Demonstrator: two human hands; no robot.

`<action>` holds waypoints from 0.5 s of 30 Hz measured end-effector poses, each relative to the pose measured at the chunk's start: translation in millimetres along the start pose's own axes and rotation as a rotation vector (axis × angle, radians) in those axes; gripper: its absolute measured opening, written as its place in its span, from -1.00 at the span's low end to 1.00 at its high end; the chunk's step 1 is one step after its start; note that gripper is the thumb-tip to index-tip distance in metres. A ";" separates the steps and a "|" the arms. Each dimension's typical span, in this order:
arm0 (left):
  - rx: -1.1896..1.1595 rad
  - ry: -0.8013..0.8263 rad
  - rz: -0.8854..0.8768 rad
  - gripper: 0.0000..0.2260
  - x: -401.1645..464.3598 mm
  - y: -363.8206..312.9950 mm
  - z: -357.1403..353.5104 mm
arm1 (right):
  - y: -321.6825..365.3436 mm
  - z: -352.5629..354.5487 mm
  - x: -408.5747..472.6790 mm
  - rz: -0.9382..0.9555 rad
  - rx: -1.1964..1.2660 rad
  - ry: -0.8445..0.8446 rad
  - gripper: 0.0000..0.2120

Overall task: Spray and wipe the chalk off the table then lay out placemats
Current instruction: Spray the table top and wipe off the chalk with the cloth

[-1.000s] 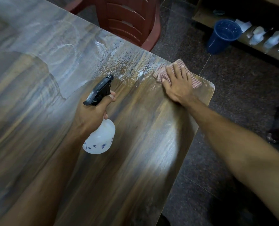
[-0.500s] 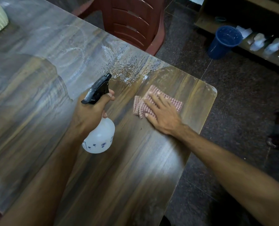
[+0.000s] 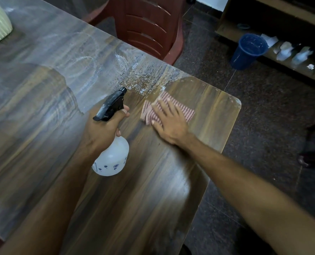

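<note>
While chalk swirls [image 3: 79, 61] and spray droplets [image 3: 134, 76] cover the far left of the wooden table [image 3: 134, 199], our left hand [image 3: 101, 131] grips 1 spray bottle [image 3: 112, 155] aimed there, ready to respray; our right hand [image 3: 169, 124] presses flat, fingers spread, on the checked cloth [image 3: 182, 109], wiping toward them.

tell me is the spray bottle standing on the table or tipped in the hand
Tipped: the left hand grips the spray bottle, nozzle slanting up and away, base toward the camera.
</note>
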State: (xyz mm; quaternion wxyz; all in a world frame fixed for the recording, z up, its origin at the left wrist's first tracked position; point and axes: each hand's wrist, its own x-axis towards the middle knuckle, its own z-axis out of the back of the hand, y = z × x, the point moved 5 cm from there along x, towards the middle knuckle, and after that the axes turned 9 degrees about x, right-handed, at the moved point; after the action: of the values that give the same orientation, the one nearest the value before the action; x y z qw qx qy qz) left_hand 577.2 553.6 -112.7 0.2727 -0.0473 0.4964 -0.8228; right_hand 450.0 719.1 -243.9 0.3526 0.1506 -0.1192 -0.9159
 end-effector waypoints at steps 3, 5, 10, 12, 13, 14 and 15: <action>-0.008 0.004 -0.011 -0.86 -5.0 -5.5 1.5 | 12.6 -17.4 -52.3 0.083 -0.010 -0.025 -0.40; -0.014 0.004 -0.014 -0.86 -10.7 -7.7 2.8 | 4.4 -22.7 -79.6 0.074 -0.012 -0.046 -0.41; -0.023 0.007 0.004 -0.84 -31.3 -12.0 8.6 | -14.4 -15.5 -100.9 -0.013 0.016 -0.046 -0.38; -0.029 0.012 0.011 -0.85 -39.2 -14.4 11.2 | -22.8 -11.5 -99.0 -0.074 0.020 -0.051 -0.35; -0.035 0.009 0.013 -0.86 -43.7 -15.4 12.3 | -27.4 -9.8 -98.1 -0.108 0.016 -0.059 -0.33; -0.038 0.003 0.014 -0.86 -47.5 -16.2 12.7 | -33.1 -7.8 -96.3 -0.139 0.015 -0.064 -0.32; -0.038 -0.006 0.015 -0.86 -51.2 -16.5 13.3 | -38.2 -6.0 -93.9 -0.167 0.021 -0.062 -0.32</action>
State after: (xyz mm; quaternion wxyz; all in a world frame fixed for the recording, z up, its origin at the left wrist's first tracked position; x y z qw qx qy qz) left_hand 618.5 574.4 -82.2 0.2795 -0.0512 0.5115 -0.8110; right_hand 495.1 810.1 -243.8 0.2697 0.1351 -0.1268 -0.9450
